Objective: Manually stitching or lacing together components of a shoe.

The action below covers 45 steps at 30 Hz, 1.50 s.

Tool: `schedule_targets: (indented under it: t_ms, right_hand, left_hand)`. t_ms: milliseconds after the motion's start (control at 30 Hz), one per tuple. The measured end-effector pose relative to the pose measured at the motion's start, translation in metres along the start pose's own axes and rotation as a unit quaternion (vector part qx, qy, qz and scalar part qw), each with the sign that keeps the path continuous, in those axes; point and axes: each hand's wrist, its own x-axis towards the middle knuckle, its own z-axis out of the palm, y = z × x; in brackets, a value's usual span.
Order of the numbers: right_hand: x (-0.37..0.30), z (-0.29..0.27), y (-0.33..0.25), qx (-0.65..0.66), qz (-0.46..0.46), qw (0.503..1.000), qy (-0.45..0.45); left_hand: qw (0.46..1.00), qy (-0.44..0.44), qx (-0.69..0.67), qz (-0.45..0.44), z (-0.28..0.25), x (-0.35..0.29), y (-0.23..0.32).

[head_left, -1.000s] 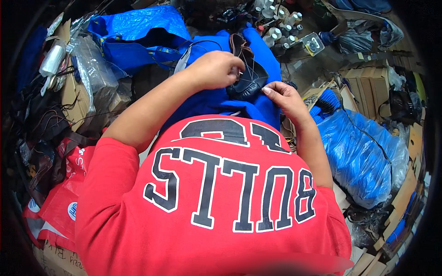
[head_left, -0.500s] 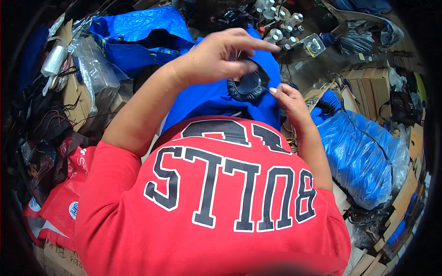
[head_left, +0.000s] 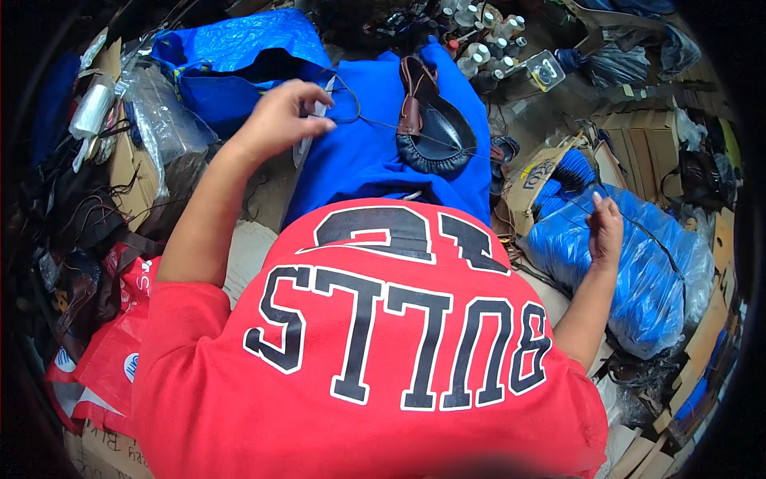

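Note:
A dark thread (head_left: 381,123) stretches out on both sides of a black leather shoe upper (head_left: 440,134) that rests on blue cloth (head_left: 359,164) over my lap. The upper's rounded near end is puckered all round, and a brown leather piece (head_left: 410,116) lies along its left side. My left hand (head_left: 289,118) is raised left of the upper, fingers bent around the thread, which loops beside the fingertips. Out to the right, over a plastic-wrapped bundle, my right hand (head_left: 606,227) has its fingers closed on the thread's other side; their exact grip is partly hidden.
A blue bag (head_left: 247,60) stands at far left. Several small bottles (head_left: 487,48) and a clear box (head_left: 544,72) sit at the far side. To the right are cardboard pieces (head_left: 638,156) and a blue bundle in clear plastic (head_left: 630,271). A red bag (head_left: 120,343) lies near left.
My hands have moved apart from over the upper, the left one leftward and the right one rightward. The thread now spans widely between them, and the upper and its brown piece are uncovered.

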Motion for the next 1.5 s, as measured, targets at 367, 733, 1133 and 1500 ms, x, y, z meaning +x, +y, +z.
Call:
schedule_targets:
  t_ms: [367, 733, 1133, 1500]
  right_hand:
    - [0.011, -0.017, 0.034, -0.013, 0.055, 0.997, 0.045]
    - [0.016, 0.002, 0.047, -0.042, 0.102, 0.994, -0.013]
    - [-0.008, 0.166, -0.013, -0.123, -0.177, 0.935, -0.282]
    - [-0.004, 0.188, -0.015, -0.217, -0.263, 0.892, -0.296]
  left_hand:
    - [0.976, -0.178, 0.094, 0.087, 0.051, 0.030, 0.073]
    - [0.981, -0.088, -0.162, -0.061, 0.009, 0.021, 0.005]
    - [0.961, -0.186, 0.013, 0.203, 0.076, 0.085, 0.086]
    - [0.912, -0.340, -0.222, 0.060, 0.084, 0.096, 0.064]
